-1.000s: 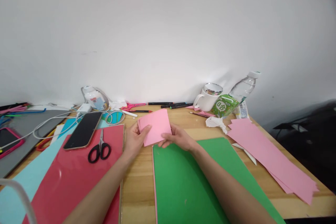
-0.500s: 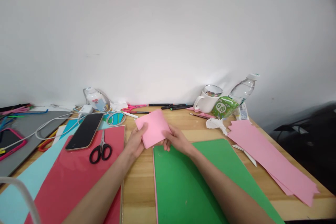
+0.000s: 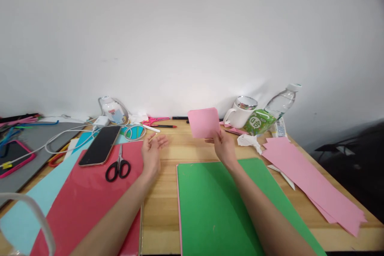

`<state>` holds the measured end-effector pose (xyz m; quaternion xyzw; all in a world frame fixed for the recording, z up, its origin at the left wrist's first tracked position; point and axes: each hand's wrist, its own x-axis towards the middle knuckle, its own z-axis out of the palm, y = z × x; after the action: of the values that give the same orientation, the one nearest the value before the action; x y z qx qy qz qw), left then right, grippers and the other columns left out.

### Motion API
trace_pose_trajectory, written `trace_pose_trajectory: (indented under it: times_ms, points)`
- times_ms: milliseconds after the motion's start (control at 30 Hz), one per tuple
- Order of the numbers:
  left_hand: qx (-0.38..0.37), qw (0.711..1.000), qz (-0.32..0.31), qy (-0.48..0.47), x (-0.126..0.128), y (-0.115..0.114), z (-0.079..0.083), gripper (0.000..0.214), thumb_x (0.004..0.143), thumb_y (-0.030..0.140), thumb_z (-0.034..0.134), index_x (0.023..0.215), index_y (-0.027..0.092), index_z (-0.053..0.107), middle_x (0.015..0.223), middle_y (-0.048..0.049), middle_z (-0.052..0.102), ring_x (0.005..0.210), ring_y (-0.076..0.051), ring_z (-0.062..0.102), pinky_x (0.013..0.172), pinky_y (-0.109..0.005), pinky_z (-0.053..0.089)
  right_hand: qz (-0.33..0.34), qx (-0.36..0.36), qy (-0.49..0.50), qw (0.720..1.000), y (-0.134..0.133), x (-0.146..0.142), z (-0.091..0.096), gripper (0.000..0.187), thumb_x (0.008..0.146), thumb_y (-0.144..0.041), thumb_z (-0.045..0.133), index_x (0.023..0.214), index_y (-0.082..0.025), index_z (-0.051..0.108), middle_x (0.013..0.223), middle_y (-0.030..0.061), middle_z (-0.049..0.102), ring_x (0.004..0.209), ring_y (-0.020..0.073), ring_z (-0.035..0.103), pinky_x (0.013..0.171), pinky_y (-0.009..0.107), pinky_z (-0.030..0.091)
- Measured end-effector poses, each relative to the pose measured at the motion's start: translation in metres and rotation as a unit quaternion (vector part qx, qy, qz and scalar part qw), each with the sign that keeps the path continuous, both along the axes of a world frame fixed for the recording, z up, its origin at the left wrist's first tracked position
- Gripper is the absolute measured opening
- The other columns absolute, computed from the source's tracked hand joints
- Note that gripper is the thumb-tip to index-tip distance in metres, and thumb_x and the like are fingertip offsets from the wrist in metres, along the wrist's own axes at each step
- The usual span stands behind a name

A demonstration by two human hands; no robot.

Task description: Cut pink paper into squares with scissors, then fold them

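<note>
A pink square of paper [image 3: 204, 123] with rounded corners is pinched at its lower right corner by my right hand [image 3: 225, 149], raised above the far end of the green paper [image 3: 222, 208]. My left hand [image 3: 152, 153] holds nothing; its fingers are apart, over the right edge of the red sheet [image 3: 99, 204]. Black-handled scissors [image 3: 119, 167] lie on that red sheet, left of my left hand. Whether the pink paper is one layer or several, I cannot tell.
Pink paper strips [image 3: 312, 184] lie at the right. Behind stand a white mug [image 3: 238, 114], a green packet [image 3: 258, 122] and a tilted water bottle [image 3: 282, 102]. A phone [image 3: 100, 146], a white cable and a white bottle [image 3: 113, 110] are at the left. Pens line the wall.
My left hand has let go of the pink paper and moved slightly left. The right hand has carried the paper up and to the right.
</note>
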<state>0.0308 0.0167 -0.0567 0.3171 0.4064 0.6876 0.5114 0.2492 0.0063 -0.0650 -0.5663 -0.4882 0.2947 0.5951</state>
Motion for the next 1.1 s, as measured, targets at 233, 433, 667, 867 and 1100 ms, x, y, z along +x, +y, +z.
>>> trace_pose_trajectory:
  times_ms: [233, 433, 667, 867, 1100]
  points:
    - [0.016, 0.997, 0.046, -0.058, -0.012, 0.012, 0.007, 0.008, 0.08, 0.019, 0.05, 0.087, 0.016, 0.051, 0.076, -0.0065, 0.069, 0.08, -0.02, 0.069, 0.088, -0.043, 0.046, 0.028, -0.014, 0.225, 0.974, 0.013, 0.001, -0.025, 0.027, 0.072, -0.041, 0.061, 0.086, -0.02, 0.053, 0.076, -0.0011, 0.062, 0.059, 0.0118, 0.061, 0.052, 0.027, 0.057]
    - [0.002, 0.994, 0.081, -0.073, -0.017, 0.017, 0.003, 0.011, 0.083, 0.017, 0.045, 0.09, 0.015, 0.054, 0.092, -0.0111, 0.069, 0.09, -0.018, 0.067, 0.094, -0.038, 0.044, 0.021, -0.021, 0.327, 0.944, 0.016, 0.003, -0.035, 0.016, 0.071, -0.025, 0.064, 0.084, -0.02, 0.056, 0.078, -0.0013, 0.064, 0.063, 0.0106, 0.062, 0.054, 0.023, 0.059]
    - [-0.031, 0.992, 0.086, -0.09, -0.015, 0.015, 0.004, 0.012, 0.084, 0.015, 0.044, 0.089, 0.014, 0.055, 0.09, -0.0101, 0.067, 0.087, -0.016, 0.067, 0.093, -0.035, 0.044, 0.024, 0.011, 0.317, 0.948, 0.015, 0.004, -0.031, 0.026, 0.069, -0.034, 0.066, 0.088, -0.021, 0.055, 0.078, -0.0024, 0.065, 0.058, 0.0103, 0.062, 0.05, 0.023, 0.056]
    - [-0.025, 0.996, 0.07, -0.054, -0.014, 0.016, 0.002, 0.01, 0.083, 0.021, 0.048, 0.085, 0.016, 0.055, 0.08, -0.0053, 0.065, 0.079, -0.016, 0.067, 0.085, -0.036, 0.047, 0.084, -0.021, 0.219, 0.972, 0.011, 0.004, -0.026, 0.03, 0.073, -0.046, 0.06, 0.085, -0.021, 0.049, 0.06, -0.0038, 0.062, 0.048, 0.0111, 0.06, 0.046, 0.022, 0.052]
    - [0.046, 0.994, 0.06, 0.084, -0.008, 0.003, 0.003, 0.019, 0.081, 0.034, 0.055, 0.095, 0.021, 0.058, 0.091, -0.0027, 0.062, 0.067, -0.012, 0.06, 0.071, -0.027, 0.046, 0.216, -0.197, -0.01, 0.956, 0.002, -0.014, -0.022, 0.011, 0.079, -0.027, 0.05, 0.074, -0.016, 0.048, 0.042, -0.0024, 0.057, 0.035, 0.0126, 0.054, 0.034, 0.021, 0.044]
